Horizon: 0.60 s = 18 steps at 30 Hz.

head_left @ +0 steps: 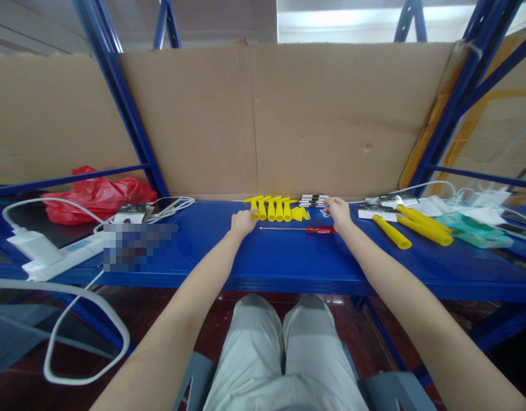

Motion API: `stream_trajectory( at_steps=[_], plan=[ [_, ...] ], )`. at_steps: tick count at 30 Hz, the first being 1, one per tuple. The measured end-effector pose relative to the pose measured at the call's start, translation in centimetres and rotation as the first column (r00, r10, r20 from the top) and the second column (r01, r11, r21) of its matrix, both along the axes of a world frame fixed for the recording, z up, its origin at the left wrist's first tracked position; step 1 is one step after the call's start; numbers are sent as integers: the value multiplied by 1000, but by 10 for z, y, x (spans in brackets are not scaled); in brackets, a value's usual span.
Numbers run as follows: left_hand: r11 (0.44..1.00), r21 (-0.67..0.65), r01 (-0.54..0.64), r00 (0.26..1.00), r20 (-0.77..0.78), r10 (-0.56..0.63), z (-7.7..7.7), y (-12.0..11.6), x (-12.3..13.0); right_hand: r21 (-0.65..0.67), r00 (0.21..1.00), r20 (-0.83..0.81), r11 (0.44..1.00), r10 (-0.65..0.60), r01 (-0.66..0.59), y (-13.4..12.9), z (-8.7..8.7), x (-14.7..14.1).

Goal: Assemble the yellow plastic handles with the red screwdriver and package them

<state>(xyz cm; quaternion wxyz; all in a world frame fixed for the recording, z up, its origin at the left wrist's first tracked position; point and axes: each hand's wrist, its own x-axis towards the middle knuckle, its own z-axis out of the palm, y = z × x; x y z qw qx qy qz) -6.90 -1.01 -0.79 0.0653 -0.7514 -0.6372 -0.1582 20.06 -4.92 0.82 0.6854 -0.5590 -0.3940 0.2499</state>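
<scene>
Several yellow plastic tube-shaped pieces point(271, 210) lie side by side in a row on the blue bench, each with a pointed crosspiece at its far end. My left hand point(244, 222) is closed at the near end of the leftmost yellow piece, its fingertips on it. My right hand point(338, 214) has its fingers bent together at the right end of a stack of black-and-white strips point(311, 201); whatever is between the fingertips is too small to make out. Between my hands lies a screwdriver point(320, 230) with a red handle, its shaft pointing left. Small yellow pieces point(300, 214) sit beside the row.
To the right lie larger yellow tubes point(393, 233), white-and-black cards point(376, 212) and a green plastic packet point(472, 229). On the left are a red plastic bag point(97, 197), a white power strip point(69, 256) and cables. A cardboard panel point(288, 120) stands behind the bench.
</scene>
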Motion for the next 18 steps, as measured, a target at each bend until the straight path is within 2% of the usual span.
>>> stream_trajectory(
  at_steps=[8, 11, 12, 14, 16, 18],
  plan=[
    [1000, 7, -4, 1000, -5, 4, -2, 1, 0, -15, 999, 26, 1000, -22, 22, 4, 0, 4],
    [1000, 2, -3, 1000, -5, 3, -1, 1, -1, -47, 981, 185, 996, -63, 73, 3, 4, 18],
    [1000, 1, 0, 1000, -3, 0, -1, 1, -1, -60, 950, 299, 991, -94, 117, 2, 6, 26],
    [1000, 3, 4, 1000, 2, -4, 0, 1, -1, -86, 810, 557, 957, -185, 278, -3, 8, 45],
    [1000, 6, 2, 1000, 6, -2, 1, 1, -1, -133, 678, 691, 877, -252, 462, -9, 9, 66],
    [1000, 7, -6, 1000, 8, 6, 1, 1, -1, -205, 605, 752, 779, -263, 593, -14, 7, 84]
  ],
)
